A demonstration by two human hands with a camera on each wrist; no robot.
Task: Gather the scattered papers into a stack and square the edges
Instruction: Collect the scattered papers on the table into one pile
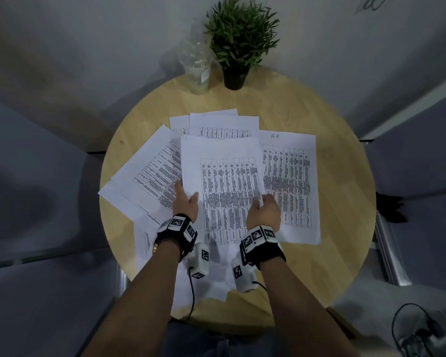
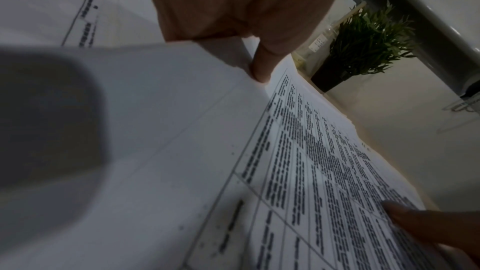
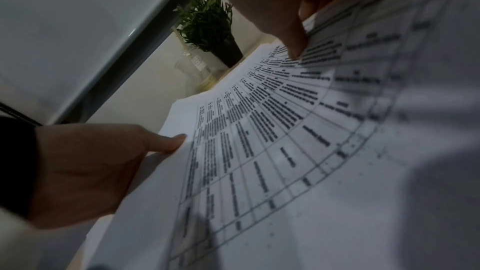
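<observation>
**Q:** What are your hands doing?

**A:** My left hand [image 1: 186, 203] pinches the left edge of the top sheet [image 1: 224, 181], thumb on its face and fingers beneath. My right hand [image 1: 264, 211] pinches the right edge the same way, thumb pressing the print. The top sheet is thin white paper with a dense printed grid, held just above the other papers.

**Q:** Where are the rest of the papers?

**A:** Fanned across the round bench [image 1: 345, 202], a pale wood-grain top. Angled sheets [image 1: 150, 173] spread to the left, two sheets [image 1: 216, 122] poke out behind, and one marked "HR" [image 1: 291, 181] lies flat to the right. More blank-looking paper lies under my wrists.

**Q:** Any containers?

**A:** At the far edge stands a clear plastic cup [image 1: 197, 70], tapered, with a pale residue at the bottom. Just beside it, a dark round pot [image 1: 234, 78] holds a bushy green plant [image 1: 242, 34] with narrow leaves.
</observation>
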